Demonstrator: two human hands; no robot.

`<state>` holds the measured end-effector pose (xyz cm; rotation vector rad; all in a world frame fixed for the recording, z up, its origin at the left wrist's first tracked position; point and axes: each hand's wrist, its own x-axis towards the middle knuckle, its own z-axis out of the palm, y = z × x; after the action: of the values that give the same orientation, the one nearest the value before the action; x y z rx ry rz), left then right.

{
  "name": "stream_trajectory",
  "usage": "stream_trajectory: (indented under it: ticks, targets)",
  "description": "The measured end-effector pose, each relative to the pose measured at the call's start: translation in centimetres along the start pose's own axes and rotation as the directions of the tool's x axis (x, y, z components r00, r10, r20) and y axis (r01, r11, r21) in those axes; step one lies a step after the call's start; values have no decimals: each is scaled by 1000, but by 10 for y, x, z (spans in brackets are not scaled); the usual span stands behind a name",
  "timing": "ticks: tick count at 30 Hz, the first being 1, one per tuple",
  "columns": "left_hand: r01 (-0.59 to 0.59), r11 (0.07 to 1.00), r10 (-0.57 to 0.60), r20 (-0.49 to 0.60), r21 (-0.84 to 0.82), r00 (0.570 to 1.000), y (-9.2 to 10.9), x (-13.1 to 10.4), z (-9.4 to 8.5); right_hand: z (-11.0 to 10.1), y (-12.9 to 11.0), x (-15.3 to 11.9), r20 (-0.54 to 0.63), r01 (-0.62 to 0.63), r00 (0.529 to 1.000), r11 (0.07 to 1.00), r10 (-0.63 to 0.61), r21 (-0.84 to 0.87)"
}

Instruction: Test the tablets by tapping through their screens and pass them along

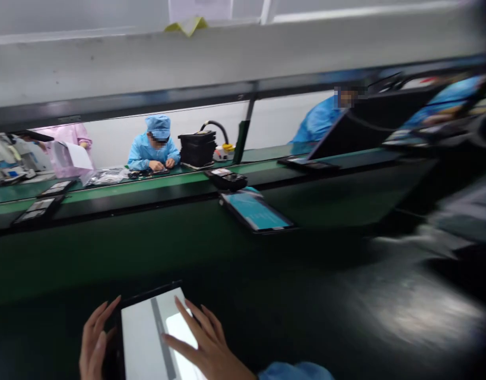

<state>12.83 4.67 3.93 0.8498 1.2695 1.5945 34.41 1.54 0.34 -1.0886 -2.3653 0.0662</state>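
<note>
From the head view, a tablet [148, 338] lies flat on the dark table [306, 295] at the near edge. The left hand [94, 345] steadies its left side, fingers open. The right hand [205, 343] rests spread on the screen, gripping nothing. Another tablet [256, 211] lies further off.

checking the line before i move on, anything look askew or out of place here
One thing stands out: the tablet with the teal screen lies at an angle, its near end jutting off the black belt edge over the green surface. The white-screened tablet sits flat between the left hand and right hand. The right side is too blurred to judge.
</note>
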Motion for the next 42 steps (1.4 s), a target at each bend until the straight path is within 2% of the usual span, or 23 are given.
stream_trajectory:
  ticks: [3,7,10,14,16,18,20,22,26,32,36,42]
  targets:
    - [6,1000,-5,44,-14,999,1,-1,0,-13,-6,3,63,-58,997,992,51,116]
    - [-51,997,49,38,49,998,3,-3,-2,-19,-14,4,43,-110,994,976,104,185]
    - [-69,997,66,62,39,996,1,-3,-4,-19,-15,4,47,-141,990,963,133,230]
    - [-73,997,71,78,13,994,-3,-1,-7,-28,-5,6,168,-255,964,892,205,372]
    - [-78,997,76,80,27,994,-4,0,-7,-35,1,6,212,-250,963,856,169,453]
    - [-77,996,74,84,33,994,-3,0,-7,-39,5,5,229,-168,972,852,58,496]
    - [-70,997,66,82,36,994,-2,0,-7,-37,7,3,241,-99,970,867,-25,488]
    - [-65,997,62,76,38,995,-1,0,-7,-31,8,1,227,-72,973,881,-42,468]
    - [-85,996,83,76,26,994,-1,0,-7,-27,8,0,209,-83,978,878,-20,472]
    - [-62,997,60,66,35,996,2,-2,-4,-41,2,4,233,-149,972,848,31,509]
    - [-73,997,71,75,26,995,3,-3,-4,-40,-3,9,235,-196,967,869,95,454]
    - [-63,998,61,85,22,995,2,-2,-5,-37,-8,11,231,-210,965,899,127,384]
